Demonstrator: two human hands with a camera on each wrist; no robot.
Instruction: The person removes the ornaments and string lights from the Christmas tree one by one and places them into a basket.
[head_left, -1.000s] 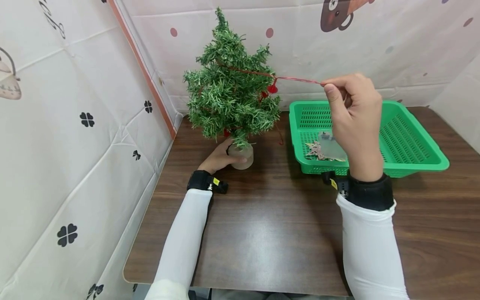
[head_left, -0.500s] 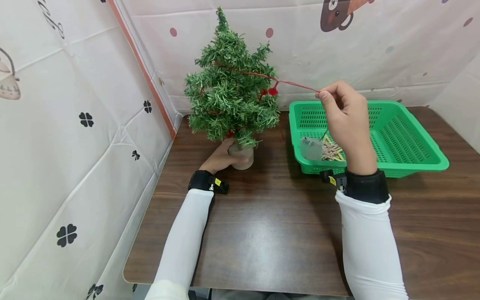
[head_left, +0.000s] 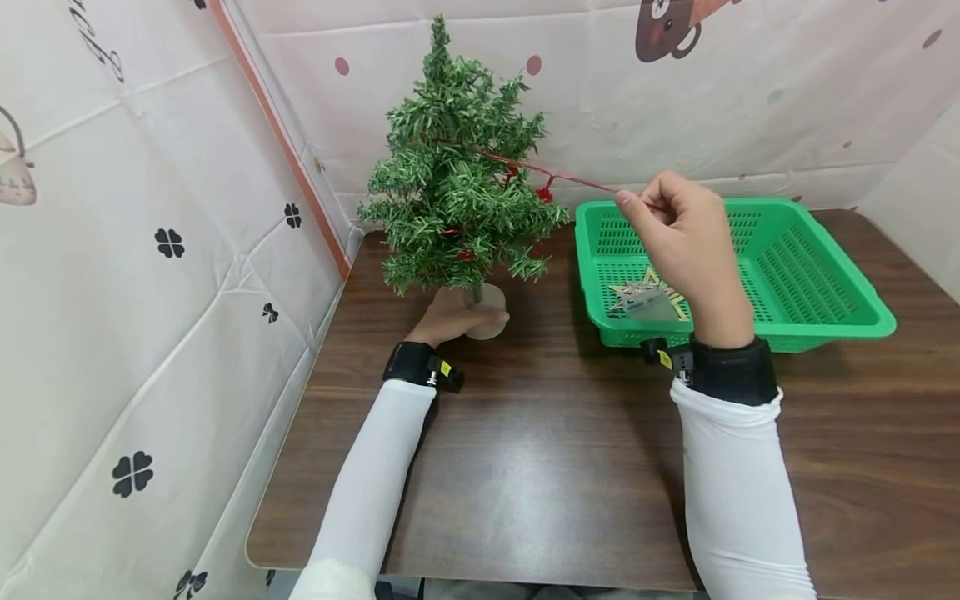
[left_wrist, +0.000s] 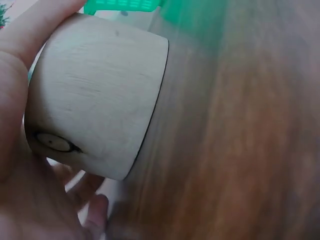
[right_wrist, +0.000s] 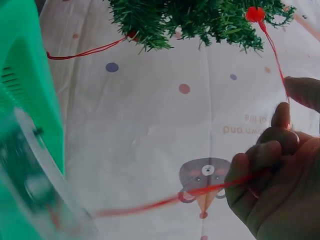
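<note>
— Where the red string leaves the small tree, who holds it?
— Right hand; fingers pinching it above the green basket; left hand gripping the pale base on the worktop.

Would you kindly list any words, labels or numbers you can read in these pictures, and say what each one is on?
"of life" or similar: faint mirrored lettering on the wall covering in the right wrist view, too blurred to read surely.
Dark script at the covering's upper left edge in the head view: cut off, unreadable.
Yellow tag on the left wristband: too small to read.
</note>
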